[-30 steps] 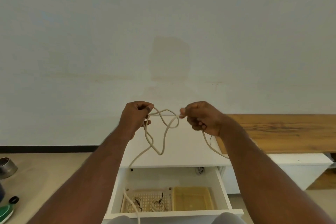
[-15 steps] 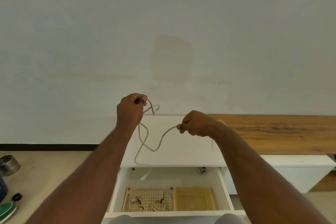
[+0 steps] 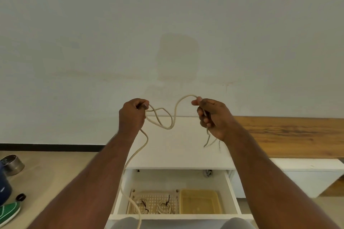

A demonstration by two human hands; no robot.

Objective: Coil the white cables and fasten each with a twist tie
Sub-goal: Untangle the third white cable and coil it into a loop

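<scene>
Between my two fists, at chest height, hangs the white cable (image 3: pixel 168 126). My left hand (image 3: pixel 132 117) is closed around the gathered loops; my right hand (image 3: pixel 212 117) has its fingers pinched together on the cable near its end, and a short tail drops at 6 o'clock from it. From the left fist the long rest falls to 6 o'clock, past the open drawer (image 3: pixel 175 216). A thin dark strand, maybe the twist tie (image 3: pixel 219 146), hangs under my right wrist; I cannot tell for sure. In the drawer, the perforated tray (image 3: pixel 154 194) holds two coiled cables (image 3: pixel 165 207) w/ dark ties, and a yellow tray sits at its 3 o'clock.

Risk, I think: loops are uneven and already cross, so they could tangle or slip from my left grip. The hanging length may also catch on the drawer edge.
</scene>
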